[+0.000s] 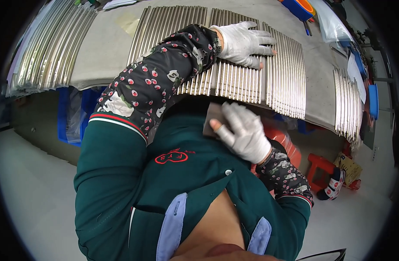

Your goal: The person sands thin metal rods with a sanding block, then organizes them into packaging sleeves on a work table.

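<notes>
The left hand point(245, 43) lies flat and open on stiff, slippery-looking shiny metal rods point(238, 80) rowed across the far grey worktable point(104, 52), while the right hand point(243, 130) pinches a small grey-brown abrasive pad point(213, 118) near the table's edge.

Left forearm point(164, 74) in a flowered sleeve crosses the upper centre and covers the middle run of the metal rods point(238, 82) on the table point(104, 48).

Right hand point(243, 130) at centre hides most of a flat brownish pad point(212, 119) (only its left edge shows; material not readable).

Rod bundle point(47, 48) at upper left bends into the dark rim, ends cut off.

Blue items point(299, 8) at the top right are clipped by the frame edge.

Lower right: a red stool point(319, 167) partly behind the sleeve.
</notes>
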